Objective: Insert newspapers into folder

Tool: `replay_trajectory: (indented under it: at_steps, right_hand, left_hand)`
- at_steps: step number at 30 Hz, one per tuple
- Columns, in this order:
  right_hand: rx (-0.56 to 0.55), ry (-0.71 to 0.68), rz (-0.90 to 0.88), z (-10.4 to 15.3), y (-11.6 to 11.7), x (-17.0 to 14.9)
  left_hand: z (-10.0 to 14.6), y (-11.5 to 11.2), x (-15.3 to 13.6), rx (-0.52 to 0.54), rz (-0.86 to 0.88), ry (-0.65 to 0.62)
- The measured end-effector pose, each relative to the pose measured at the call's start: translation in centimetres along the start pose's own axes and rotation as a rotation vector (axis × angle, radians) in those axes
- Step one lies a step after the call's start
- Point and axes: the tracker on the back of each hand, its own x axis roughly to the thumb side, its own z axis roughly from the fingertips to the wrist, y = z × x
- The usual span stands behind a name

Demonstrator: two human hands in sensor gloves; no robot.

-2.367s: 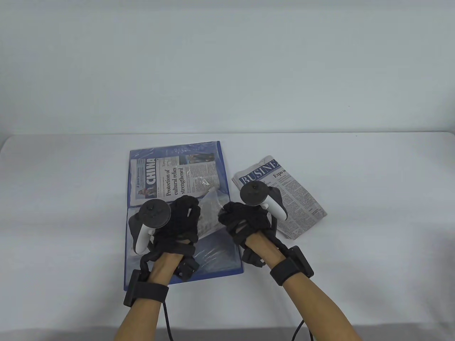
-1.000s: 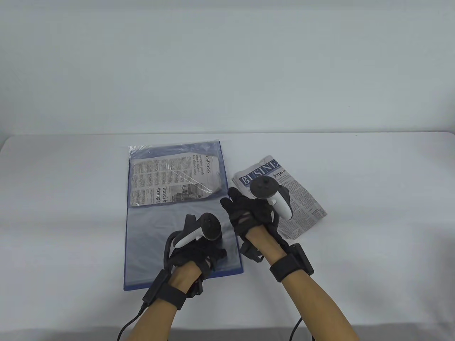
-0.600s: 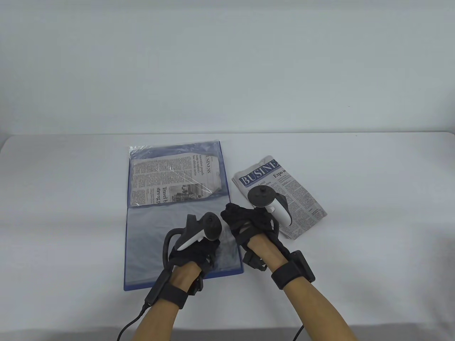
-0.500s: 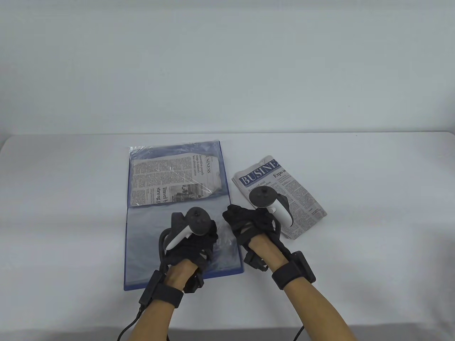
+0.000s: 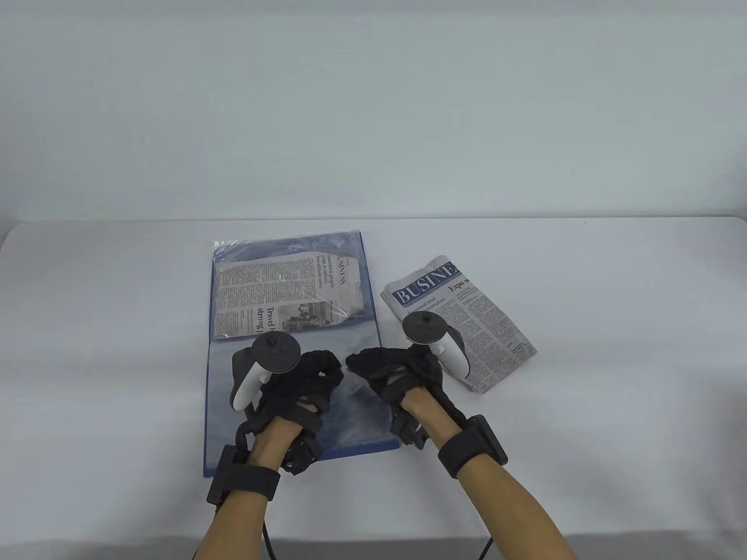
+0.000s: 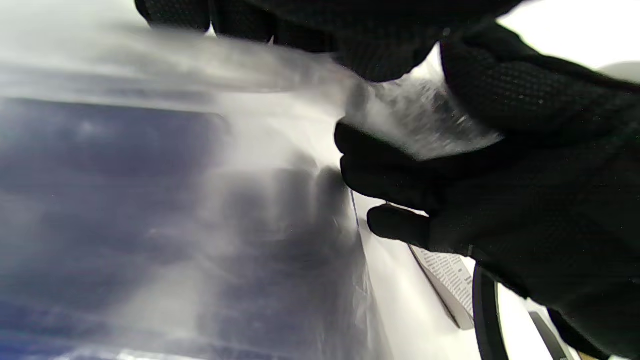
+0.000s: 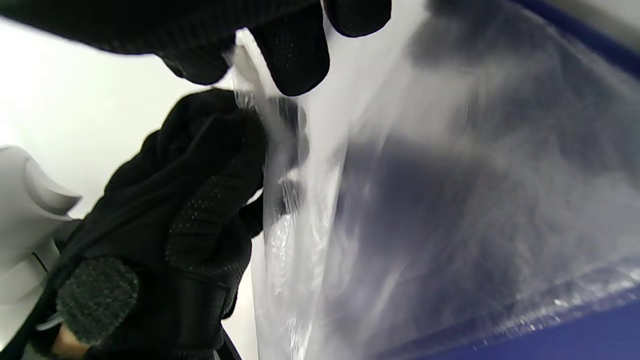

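Left hand's gloved fingers (image 6: pixel 280 25) curl in from the top of the left wrist view and pinch a crumpled corner of the clear plastic sleeve (image 6: pixel 415 125); the right hand's thumb and fingers (image 6: pixel 395 170) meet them on that same corner from the other side. Right wrist view agrees: right fingertips (image 7: pixel 295 55) pressed on the edge of the transparent film (image 7: pixel 310 165), the left hand's glove (image 7: pixel 200 200) bunched against it, film lifted and wrinkled between the two. In the table view the left hand (image 5: pixel 303 379) and right hand (image 5: pixel 388 370) sit knuckle to knuckle over the lower right part of the open blue plastic display folder (image 5: pixel 233 420), a white-and-black tracker (image 5: pixel 262 364) strapped to the back of the left and another (image 5: pixel 437 341) on the right. The folder lies flat on the white table (image 5: pixel 613 350), its spine edge to the right. One folded newspaper page (image 5: pixel 286 294) is inside a sleeve in the folder's far half, text running sideways. A second folded newspaper with a blue "BUSINESS" masthead (image 5: pixel 467 318) lies on the table just beside the folder's right edge, skewed, outside the folder, its near-left corner hidden under the right hand's tracker.
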Motion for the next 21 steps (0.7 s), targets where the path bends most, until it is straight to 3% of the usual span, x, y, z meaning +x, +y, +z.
replay_trajectory:
  at_steps: [2, 9, 15, 21]
  right_hand:
    - [0.028, 0.01, 0.028, 0.1, 0.2, 0.1]
    - [-0.039, 0.014, 0.076, 0.5, 0.4, 0.1]
    - [-0.024, 0.028, -0.02, 0.8, 0.2, -0.2]
    - [-0.089, 0.138, -0.027, 1.5, 0.1, 0.0]
  left_hand:
    - [0.0, -0.1, 0.3, -0.004, -0.03, -0.003]
    - [0.2, -0.2, 0.4, -0.029, -0.045, -0.009]
    - [0.1, 0.2, 0.4, -0.026, -0.011, -0.018]
    - [0.1, 0.2, 0.9, 0.0, -0.037, -0.025]
